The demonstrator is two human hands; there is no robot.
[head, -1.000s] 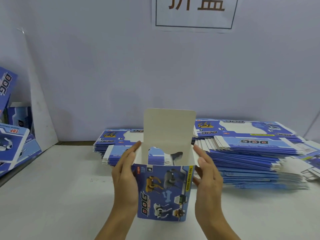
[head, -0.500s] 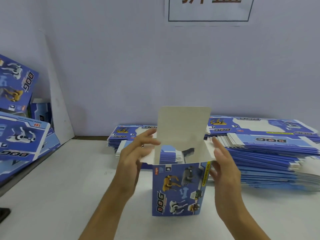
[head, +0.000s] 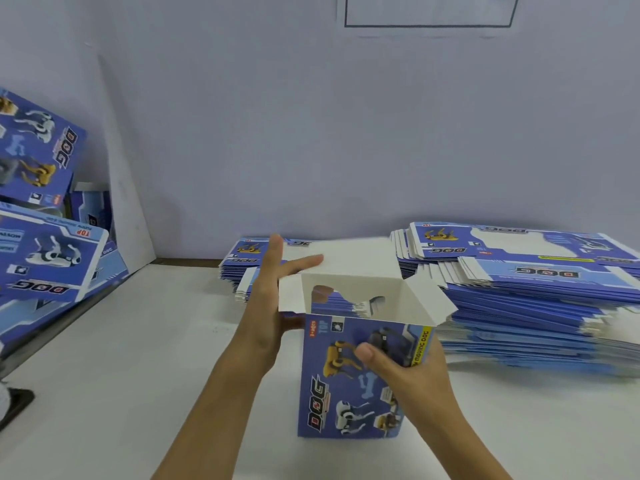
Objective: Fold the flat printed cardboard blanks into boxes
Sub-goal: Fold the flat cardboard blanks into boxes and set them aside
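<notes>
A blue printed box [head: 346,386] with robot dogs and the word DOG stands upright on the white table [head: 138,358], its top open. Its white side flaps stick outward and the tall back flap [head: 360,258] tilts away. My right hand [head: 405,368] grips the box's right front corner, thumb on the printed face. My left hand [head: 273,296] is beside the left flap with straight fingers, fingertips at the back flap's left edge. Behind the box lie stacks of flat printed blanks [head: 540,289].
A smaller stack of blanks [head: 242,265] lies behind my left hand. Folded boxes [head: 45,258] are piled at the left by a leaning white board [head: 121,174]. A dark object [head: 14,403] sits at the left edge. A wall closes the back.
My right hand left the right flap and took hold of the box's front corner. The back flap has tilted away from upright. My left fingers have stretched out toward it.
</notes>
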